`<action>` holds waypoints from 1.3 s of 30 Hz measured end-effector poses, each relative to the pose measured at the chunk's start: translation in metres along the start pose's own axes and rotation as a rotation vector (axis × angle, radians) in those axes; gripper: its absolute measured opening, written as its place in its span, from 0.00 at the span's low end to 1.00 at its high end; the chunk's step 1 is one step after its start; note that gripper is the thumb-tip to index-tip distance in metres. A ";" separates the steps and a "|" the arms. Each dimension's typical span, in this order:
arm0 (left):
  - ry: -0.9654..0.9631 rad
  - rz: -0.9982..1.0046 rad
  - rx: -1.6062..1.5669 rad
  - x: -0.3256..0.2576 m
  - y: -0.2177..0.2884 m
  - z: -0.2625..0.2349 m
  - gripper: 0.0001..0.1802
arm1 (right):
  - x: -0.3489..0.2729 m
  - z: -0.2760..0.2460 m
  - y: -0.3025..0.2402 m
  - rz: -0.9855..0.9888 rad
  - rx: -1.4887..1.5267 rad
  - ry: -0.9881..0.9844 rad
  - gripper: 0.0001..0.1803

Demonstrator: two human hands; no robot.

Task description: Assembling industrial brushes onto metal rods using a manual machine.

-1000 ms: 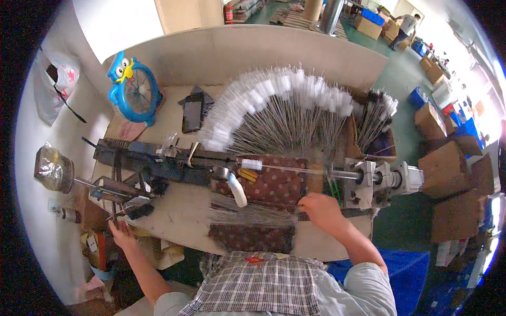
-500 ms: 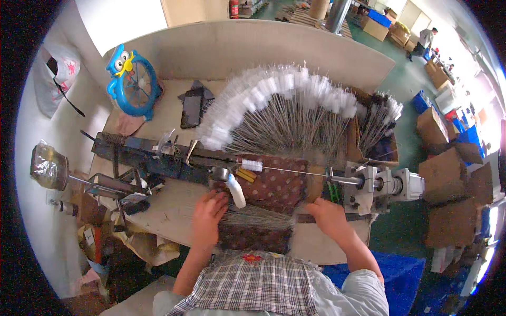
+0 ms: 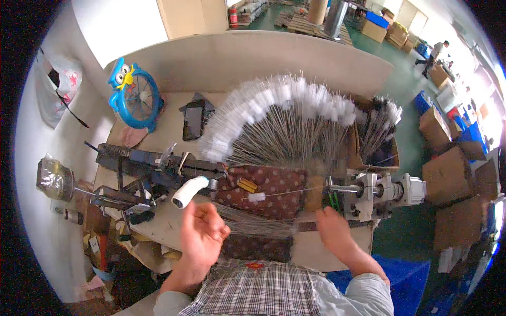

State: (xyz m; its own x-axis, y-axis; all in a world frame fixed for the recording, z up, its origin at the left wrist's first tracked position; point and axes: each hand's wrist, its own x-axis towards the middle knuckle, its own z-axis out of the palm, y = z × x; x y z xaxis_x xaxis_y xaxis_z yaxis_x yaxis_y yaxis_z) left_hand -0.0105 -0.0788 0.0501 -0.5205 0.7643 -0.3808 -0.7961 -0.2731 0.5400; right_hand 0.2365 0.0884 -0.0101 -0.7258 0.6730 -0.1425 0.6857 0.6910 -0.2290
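Wires, thin and grey, lie in a loose bundle [image 3: 253, 225] along the near edge of the bench, between the two hands and just in front of the patterned cloth pad [image 3: 263, 192]. The left hand [image 3: 203, 237] is raised just above the bundle's left end, palm turned up and fingers loosely curled with nothing clamped in them; whether the fingertips touch the strands cannot be told. The right hand [image 3: 334, 231] is laid flat on the bundle's right end, fingers together and pressed down, apparently to keep the strands from rolling. Just beyond the left hand a white curved tube [image 3: 188, 191] projects from the dark machine [image 3: 153, 168], and a single taut wire carrying a white tuft [image 3: 256, 197] is stretched across the pad to the motor chuck [image 3: 379, 192] at the right, so reach over the pad is hindered by that wire. Farther back, finished white-tipped brushes [image 3: 279, 110] are fanned out, with more in a cardboard box [image 3: 374, 142]. A black phone [image 3: 193, 120] and a blue bird-shaped fan [image 3: 134, 95] sit at the rear left.
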 end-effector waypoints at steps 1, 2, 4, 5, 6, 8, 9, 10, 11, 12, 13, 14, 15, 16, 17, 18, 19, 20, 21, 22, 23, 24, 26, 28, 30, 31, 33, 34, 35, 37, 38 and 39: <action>-0.044 -0.129 0.056 -0.001 -0.006 -0.007 0.19 | -0.004 -0.010 0.005 0.020 -0.065 0.035 0.06; -0.091 -0.258 0.111 -0.002 -0.010 -0.010 0.18 | -0.008 -0.022 0.010 0.042 -0.132 0.069 0.05; -0.200 -0.353 0.152 -0.002 -0.012 0.002 0.15 | -0.017 -0.066 0.017 0.017 -0.069 0.285 0.06; -0.289 -0.365 0.298 -0.001 -0.011 0.010 0.15 | -0.021 -0.084 0.025 -0.009 -0.090 0.365 0.07; -0.374 -0.369 0.445 0.001 -0.012 0.014 0.14 | -0.022 -0.096 0.029 -0.041 -0.108 0.444 0.09; -0.455 -0.347 0.426 0.014 -0.021 0.018 0.12 | -0.017 -0.109 0.027 -0.001 0.045 0.578 0.09; -0.517 -0.250 0.538 0.023 -0.029 0.025 0.12 | -0.016 -0.114 0.025 0.031 0.071 0.662 0.08; -0.574 -0.142 0.648 0.032 -0.039 0.034 0.11 | -0.015 -0.117 0.024 0.057 0.100 0.750 0.07; -0.627 0.099 0.905 0.040 -0.049 0.046 0.09 | -0.011 -0.115 0.025 -0.040 0.074 0.765 0.07; -0.664 0.355 1.154 0.050 -0.062 0.058 0.08 | -0.005 -0.111 0.025 -0.084 0.011 0.762 0.06; -0.667 0.362 1.150 0.058 -0.078 0.066 0.08 | 0.001 -0.106 0.021 -0.073 0.076 0.720 0.07; -0.642 0.607 1.348 0.069 -0.096 0.072 0.11 | 0.009 -0.101 0.017 -0.065 0.144 0.676 0.08; -0.596 0.860 1.543 0.079 -0.108 0.075 0.15 | 0.018 -0.096 0.013 -0.075 0.147 0.679 0.08; -0.593 0.873 1.543 0.087 -0.116 0.078 0.15 | 0.024 -0.093 0.009 -0.108 0.208 0.670 0.08; -0.663 0.822 1.714 0.095 -0.123 0.080 0.16 | 0.031 -0.090 0.007 -0.143 0.272 0.659 0.08; -0.729 0.761 1.888 0.103 -0.126 0.083 0.17 | 0.038 -0.086 0.009 -0.152 0.277 0.666 0.08; -0.720 0.768 1.898 0.110 -0.128 0.086 0.17 | 0.046 -0.082 0.010 -0.170 0.286 0.650 0.08; -0.693 0.880 1.963 0.116 -0.128 0.089 0.14 | 0.053 -0.079 0.012 -0.189 0.297 0.632 0.08; -0.658 0.981 2.033 0.123 -0.127 0.088 0.11 | 0.063 -0.076 0.014 -0.198 0.280 0.620 0.07; -0.640 0.977 2.054 0.135 -0.123 0.088 0.11 | 0.069 -0.073 0.015 -0.212 0.299 0.619 0.07; -0.576 1.039 2.226 0.153 -0.117 0.086 0.11 | 0.075 -0.069 0.016 -0.224 0.307 0.549 0.07; -0.507 1.098 2.399 0.160 -0.110 0.083 0.11 | 0.079 -0.068 0.017 -0.236 0.313 0.480 0.08; -0.422 1.187 2.273 0.154 -0.093 0.065 0.12 | 0.077 -0.092 0.015 -0.174 0.441 0.279 0.08; -0.393 1.274 2.050 0.130 -0.074 0.042 0.13 | 0.070 -0.104 0.017 -0.279 0.354 0.125 0.07; -0.462 1.216 1.927 0.098 -0.057 0.007 0.15 | 0.071 -0.105 0.011 -0.320 0.409 0.115 0.07; -0.494 1.153 1.876 0.083 -0.054 -0.005 0.17 | 0.075 -0.104 0.010 -0.395 0.386 0.225 0.07; -0.443 0.865 1.809 0.058 -0.050 -0.009 0.18 | 0.088 -0.103 0.006 -0.397 0.348 0.339 0.07; -0.383 0.599 1.707 0.052 -0.049 -0.008 0.19 | 0.093 -0.099 0.006 -0.396 0.354 0.338 0.07; -0.387 0.596 1.709 0.054 -0.052 -0.006 0.19 | 0.095 -0.096 0.006 -0.383 0.365 0.281 0.07; -0.304 0.159 0.957 0.062 -0.060 0.007 0.18 | 0.097 -0.096 0.004 -0.382 0.385 0.232 0.08; -0.309 0.161 0.954 0.069 -0.063 0.013 0.18 | 0.098 -0.095 0.005 -0.381 0.380 0.236 0.08; -0.350 0.048 0.700 0.077 -0.065 0.020 0.18 | 0.100 -0.093 0.007 -0.404 0.341 0.275 0.08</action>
State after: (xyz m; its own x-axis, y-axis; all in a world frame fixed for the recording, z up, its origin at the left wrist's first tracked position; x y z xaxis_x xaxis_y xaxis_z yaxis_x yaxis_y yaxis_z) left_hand 0.0073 0.0097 0.0011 -0.3295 0.9324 -0.1488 -0.3346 0.0320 0.9418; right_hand 0.1740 0.1846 0.0636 -0.8532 0.4493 0.2648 0.2680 0.8134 -0.5163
